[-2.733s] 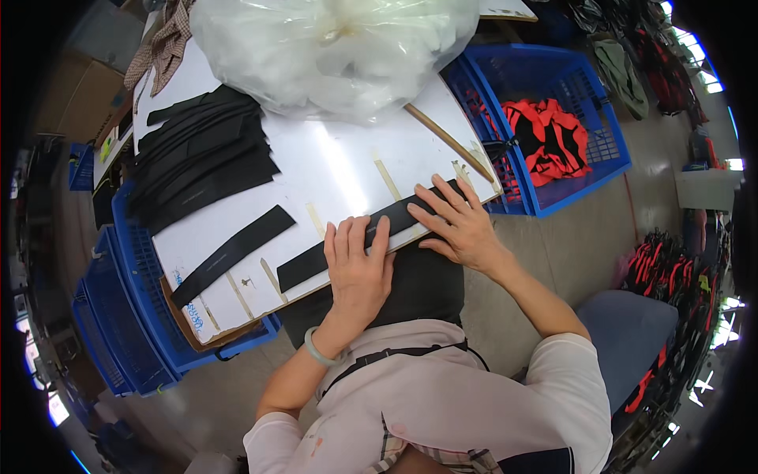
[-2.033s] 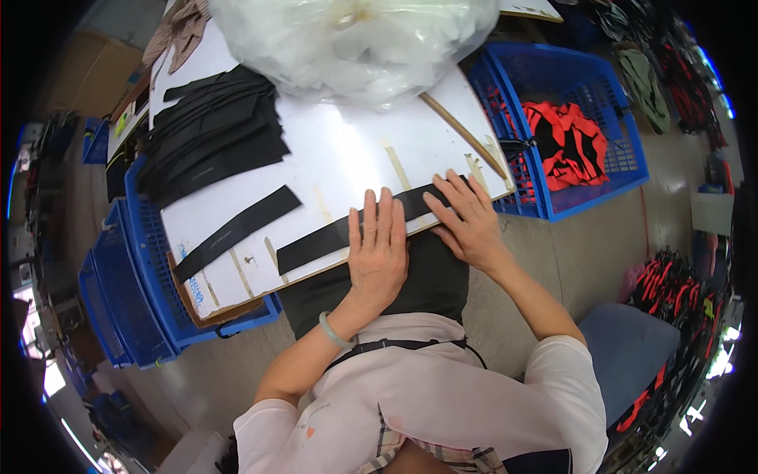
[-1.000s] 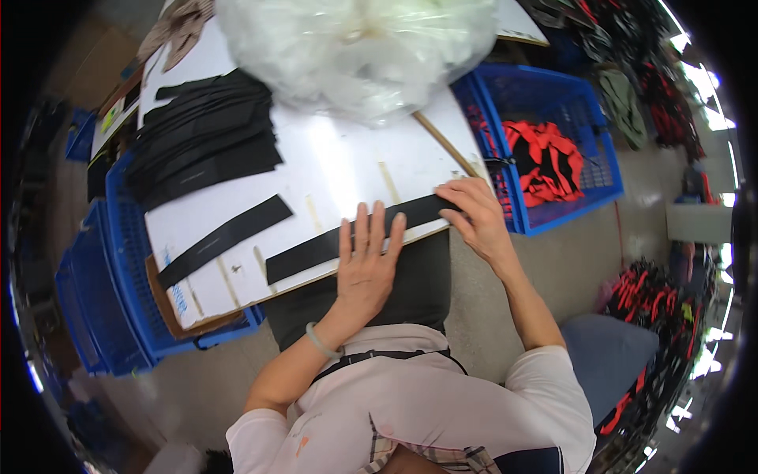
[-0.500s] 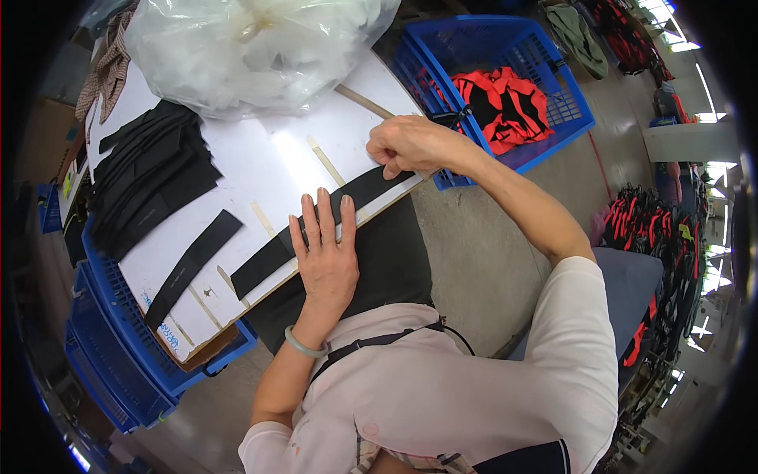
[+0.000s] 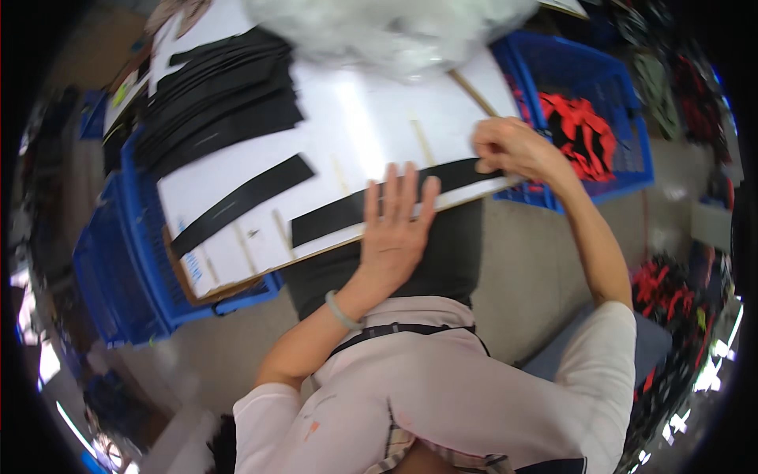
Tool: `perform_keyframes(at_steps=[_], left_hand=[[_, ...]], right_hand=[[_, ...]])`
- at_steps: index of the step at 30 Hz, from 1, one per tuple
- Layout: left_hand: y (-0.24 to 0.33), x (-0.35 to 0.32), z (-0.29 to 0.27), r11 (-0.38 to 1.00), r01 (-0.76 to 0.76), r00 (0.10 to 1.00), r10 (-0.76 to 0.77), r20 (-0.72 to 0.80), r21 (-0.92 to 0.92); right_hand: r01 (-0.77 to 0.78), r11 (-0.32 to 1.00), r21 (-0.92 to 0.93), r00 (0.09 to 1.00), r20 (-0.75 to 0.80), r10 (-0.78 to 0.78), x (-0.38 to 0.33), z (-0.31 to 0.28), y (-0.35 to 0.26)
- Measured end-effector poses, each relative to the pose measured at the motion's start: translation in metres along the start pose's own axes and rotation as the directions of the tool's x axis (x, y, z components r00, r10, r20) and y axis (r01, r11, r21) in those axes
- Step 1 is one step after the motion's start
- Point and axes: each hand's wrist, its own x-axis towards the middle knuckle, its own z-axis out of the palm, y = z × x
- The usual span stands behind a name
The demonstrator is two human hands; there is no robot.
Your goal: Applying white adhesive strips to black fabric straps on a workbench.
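Note:
A long black fabric strip (image 5: pixel 332 217) lies along the near edge of the white board (image 5: pixel 355 134). My left hand (image 5: pixel 395 237) rests flat across the strip's middle, fingers stretched out and slightly spread. At the strip's right end is my right hand (image 5: pixel 515 148), its fingers curled into a closed shape with the thumb side down at the cloth. Whatever those fingers hold, if anything, is hidden. Another black strip (image 5: pixel 245 201) lies separately to the left on the board. Behind it is a thick stack of black strips (image 5: pixel 217 103).
A large clear plastic bag (image 5: pixel 395 31) with whitish contents covers the board's far side. To the right, a blue crate (image 5: pixel 632 146) contains red-and-black pieces (image 5: pixel 580 134). More blue crates (image 5: pixel 118 268) stand at the left. A wooden stick (image 5: pixel 474 93) lies near the board's right edge.
The whole view has swung, shifting the board and both hands rightward in the picture. Against the strip, both hands keep about the same places. Nothing visibly was picked up or let go.

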Motion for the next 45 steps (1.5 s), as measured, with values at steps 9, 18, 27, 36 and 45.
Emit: perform_keyframes(at_steps=[9, 18, 27, 36, 45], left_hand=[[-0.003, -0.004, 0.0, 0.996, 0.027, 0.998, -0.033, -0.062, -0.088], [-0.003, -0.003, -0.008, 0.996, 0.027, 1.0, -0.029, -0.012, -0.09], [-0.032, -0.001, -0.028, 0.952, 0.06, 0.986, -0.104, -0.132, -0.301], [-0.118, -0.046, -0.126, 0.957, -0.088, 0.977, 0.03, -0.209, -0.278], [-0.231, -0.101, -0.138, 0.91, 0.266, 0.944, -0.313, -0.105, -0.319]], right_hand=[[-0.24, 0.97, 0.037, 0.97, 0.032, 0.239, 0.008, -0.007, -0.027], [-0.251, 0.967, 0.044, 0.968, -0.006, 0.252, 0.005, -0.004, -0.027], [-0.221, 0.974, 0.048, 0.974, -0.046, 0.223, 0.002, -0.009, -0.033], [-0.173, 0.93, 0.323, 0.97, -0.108, 0.218, -0.009, -0.005, -0.07], [-0.21, 0.812, 0.544, 0.964, -0.021, 0.263, 0.037, 0.028, -0.082]])
